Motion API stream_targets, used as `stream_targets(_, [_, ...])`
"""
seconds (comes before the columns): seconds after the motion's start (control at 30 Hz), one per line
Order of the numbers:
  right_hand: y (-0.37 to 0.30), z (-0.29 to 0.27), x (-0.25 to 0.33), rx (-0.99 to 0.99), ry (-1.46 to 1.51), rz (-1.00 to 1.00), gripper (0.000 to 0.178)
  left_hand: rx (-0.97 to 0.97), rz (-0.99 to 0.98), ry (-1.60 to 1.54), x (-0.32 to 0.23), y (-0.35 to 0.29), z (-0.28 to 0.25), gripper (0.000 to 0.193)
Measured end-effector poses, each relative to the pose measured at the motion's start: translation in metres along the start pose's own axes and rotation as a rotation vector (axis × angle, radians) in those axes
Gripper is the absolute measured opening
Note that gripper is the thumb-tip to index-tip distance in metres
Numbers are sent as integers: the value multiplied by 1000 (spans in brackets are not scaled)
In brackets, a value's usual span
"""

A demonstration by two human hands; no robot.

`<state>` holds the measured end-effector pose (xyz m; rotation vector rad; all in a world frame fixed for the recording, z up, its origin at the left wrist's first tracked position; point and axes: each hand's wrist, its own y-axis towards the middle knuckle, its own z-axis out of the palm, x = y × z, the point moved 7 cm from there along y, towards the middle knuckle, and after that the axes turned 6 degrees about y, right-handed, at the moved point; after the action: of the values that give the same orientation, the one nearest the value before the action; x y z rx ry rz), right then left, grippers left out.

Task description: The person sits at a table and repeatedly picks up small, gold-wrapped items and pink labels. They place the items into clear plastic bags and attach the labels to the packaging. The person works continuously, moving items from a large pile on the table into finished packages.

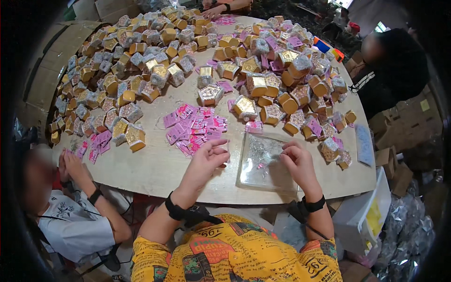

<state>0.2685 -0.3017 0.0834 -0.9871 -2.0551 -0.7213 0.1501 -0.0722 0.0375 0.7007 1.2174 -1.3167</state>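
Over the right edge of a pile of pink printed tags (pixel 190 126), my left hand (pixel 205 162) has its fingers curled inward; what they hold, if anything, is hidden. My right hand (pixel 300 164) is above the right side of a shallow clear tray (pixel 240 175), thumb and fingertips drawn together. Anything in that pinch is too small to make out. Thin clear strands (pixel 263 149) and a few tiny pink bits (pixel 260 166) lie in the tray. Just beyond it, a gold house-shaped ornament (pixel 245 107) in bubble wrap stands near a pink tag (pixel 254 127).
Many wrapped house ornaments (pixel 136 58) cover the table's far and left sides, with more heaped at right (pixel 300 94). A blue-grey pad (pixel 363 144) lies at the right edge. Co-workers' hands are at left (pixel 73 167) and the far edge (pixel 216 10). A white bin (pixel 359 211) stands below right.
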Motion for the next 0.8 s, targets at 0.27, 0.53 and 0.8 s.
stream_targets(0.27, [-15, -9, -8, -170, 178, -8, 6, 86, -97, -179, 5, 19, 41, 40])
stream_targets(0.53, [-31, -7, 30, -347, -166, -295, 11, 81, -203, -365, 18, 26, 54, 36])
stream_targets(0.8, [-45, -11, 52, -409, -352, -623, 17, 119, -199, -427, 25, 34, 70, 33])
